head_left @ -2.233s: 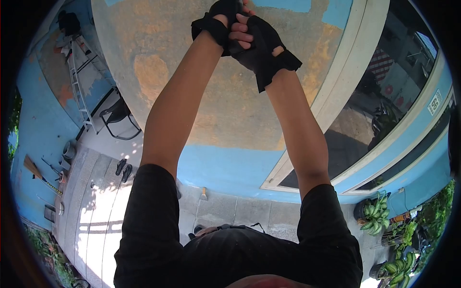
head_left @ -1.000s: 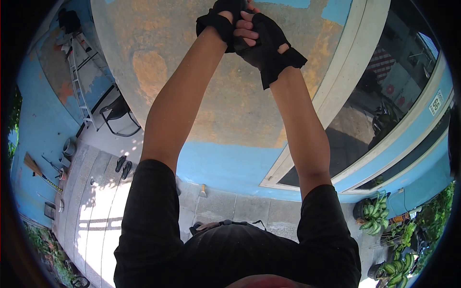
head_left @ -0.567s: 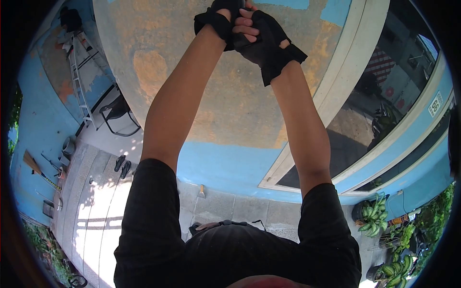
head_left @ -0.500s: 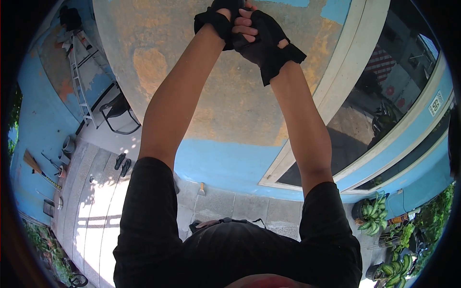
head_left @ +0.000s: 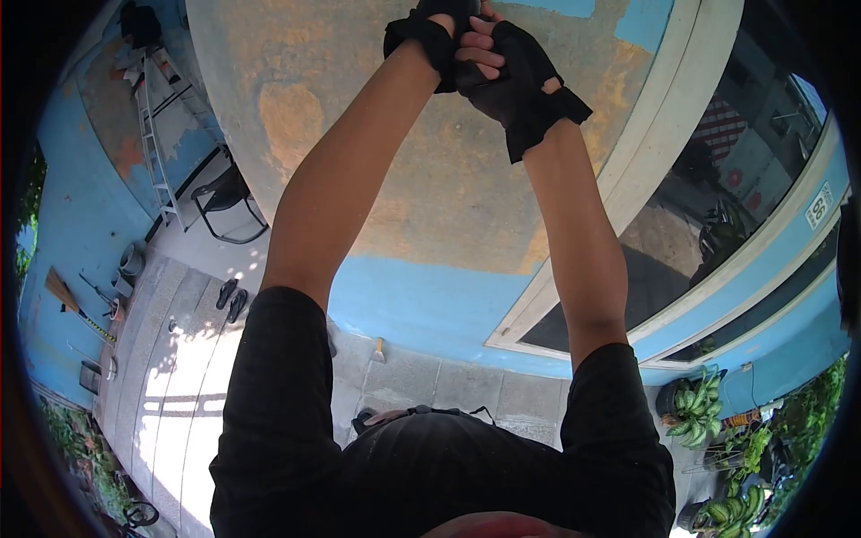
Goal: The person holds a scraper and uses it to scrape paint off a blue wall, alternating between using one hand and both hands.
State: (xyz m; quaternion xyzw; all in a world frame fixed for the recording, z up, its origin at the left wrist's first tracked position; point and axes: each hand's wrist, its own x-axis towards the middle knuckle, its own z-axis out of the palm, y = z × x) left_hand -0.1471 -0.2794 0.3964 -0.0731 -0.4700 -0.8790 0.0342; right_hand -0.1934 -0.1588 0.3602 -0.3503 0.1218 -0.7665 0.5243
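At twelve o'clock, against the top edge of the view, the left hand [head_left: 456,11] and the right hand [head_left: 513,76], both in black fingerless gloves, meet in front of the wall [head_left: 439,197]. The right fingers are curled in tightly beside the left hand; the left fingers are mostly hidden, so I cannot tell how wide they are, nor whether either hand grips a tool. The wall fills the middle, from eleven o'clock round to one, its worn grey and ochre surface bordered by blue paint [head_left: 417,296] at six o'clock below it and scraps of blue towards one. I judge the step in hand to be two-handed work on that worn surface, high up at arm's length. The next move seems to call for keeping both hands together and steady, with care near the window frame [head_left: 619,170] at three o'clock from the worn patch. Near seven o'clock, a small hand tool [head_left: 379,351] stands by the wall's foot, well apart from both hands.
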